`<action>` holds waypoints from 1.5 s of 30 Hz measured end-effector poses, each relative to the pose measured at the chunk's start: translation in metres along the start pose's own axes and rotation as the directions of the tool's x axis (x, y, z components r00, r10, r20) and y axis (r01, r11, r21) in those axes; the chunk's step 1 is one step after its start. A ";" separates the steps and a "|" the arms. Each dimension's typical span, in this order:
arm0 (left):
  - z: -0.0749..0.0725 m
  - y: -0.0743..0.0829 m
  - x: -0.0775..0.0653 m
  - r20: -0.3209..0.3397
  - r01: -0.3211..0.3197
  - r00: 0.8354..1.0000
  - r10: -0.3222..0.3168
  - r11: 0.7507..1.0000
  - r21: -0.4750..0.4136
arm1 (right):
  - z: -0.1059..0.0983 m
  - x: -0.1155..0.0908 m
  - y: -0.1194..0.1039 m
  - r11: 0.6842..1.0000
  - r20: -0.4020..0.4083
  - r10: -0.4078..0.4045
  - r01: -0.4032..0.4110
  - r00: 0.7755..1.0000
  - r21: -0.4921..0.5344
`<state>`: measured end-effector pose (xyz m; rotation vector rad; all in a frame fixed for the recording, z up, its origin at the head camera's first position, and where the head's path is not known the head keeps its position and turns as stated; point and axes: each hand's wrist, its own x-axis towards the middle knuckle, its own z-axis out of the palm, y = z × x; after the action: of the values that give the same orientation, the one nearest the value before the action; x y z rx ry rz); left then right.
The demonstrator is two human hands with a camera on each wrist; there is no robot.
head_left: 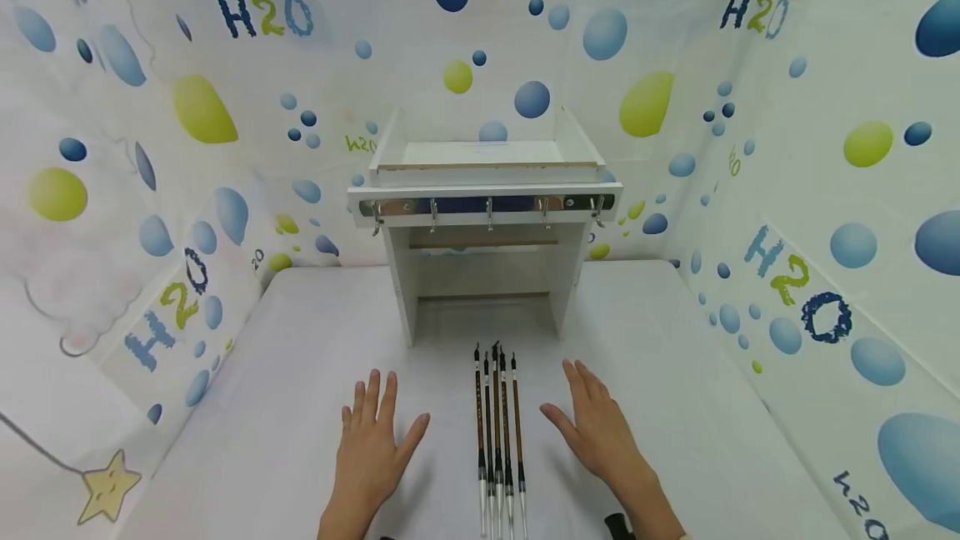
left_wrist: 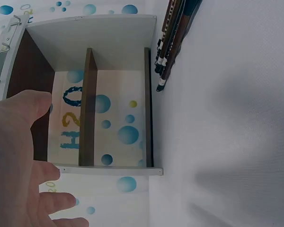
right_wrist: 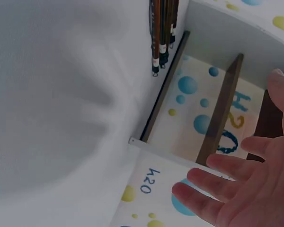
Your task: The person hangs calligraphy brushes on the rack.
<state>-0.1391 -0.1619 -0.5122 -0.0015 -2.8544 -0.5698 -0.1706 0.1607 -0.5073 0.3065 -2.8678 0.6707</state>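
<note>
Several brown-handled calligraphy brushes [head_left: 497, 432] lie side by side on the white surface, pale bristles toward me and hanging loops at the far ends. To their left is my left hand [head_left: 372, 448], fingers spread and nothing in it. On the other side, my right hand [head_left: 596, 423] is held with fingers extended, also apart from the brushes. Behind them stands a small white shelf rack [head_left: 487, 177] with a metal strip of several hooks [head_left: 490, 205] along its front. Both wrist views show the loop ends of the brushes [left_wrist: 169, 42] near the rack's base.
White patterned sheets [head_left: 480, 40] with blue and green dots and "H2O" lettering enclose the back and sides. A white table surface [head_left: 322, 315] spreads around the rack. A small dark object [head_left: 618, 526] appears beside my right wrist.
</note>
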 end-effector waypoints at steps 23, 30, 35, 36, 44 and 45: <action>-0.002 -0.002 0.066 -0.108 0.021 0.992 -0.061 0.942 -0.335 | 0.025 0.011 -0.031 0.983 0.096 0.020 -0.037 0.995 0.179; -0.006 0.003 0.092 -0.144 0.005 0.987 -0.065 0.923 -0.384 | 0.033 0.013 -0.034 0.978 0.125 0.063 -0.086 0.990 0.188; -0.010 0.006 0.109 -0.185 -0.030 0.981 -0.052 0.910 -0.414 | 0.037 0.012 -0.034 0.969 0.154 0.093 -0.124 0.984 0.212; -0.011 0.007 0.113 -0.197 -0.038 0.979 -0.049 0.909 -0.415 | 0.038 0.012 -0.034 0.968 0.158 0.095 -0.128 0.983 0.214; -0.019 0.012 0.144 -0.293 -0.075 0.954 -0.065 0.893 -0.443 | 0.046 0.014 -0.036 0.962 0.165 0.092 -0.131 0.982 0.240; -0.020 0.012 0.147 -0.291 -0.069 0.954 -0.073 0.890 -0.451 | 0.047 0.014 -0.036 0.962 0.161 0.088 -0.126 0.983 0.243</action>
<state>-0.2775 -0.1650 -0.4566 0.0081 -2.3649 -1.1261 -0.1814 0.1055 -0.5306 0.2458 -2.9566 1.0826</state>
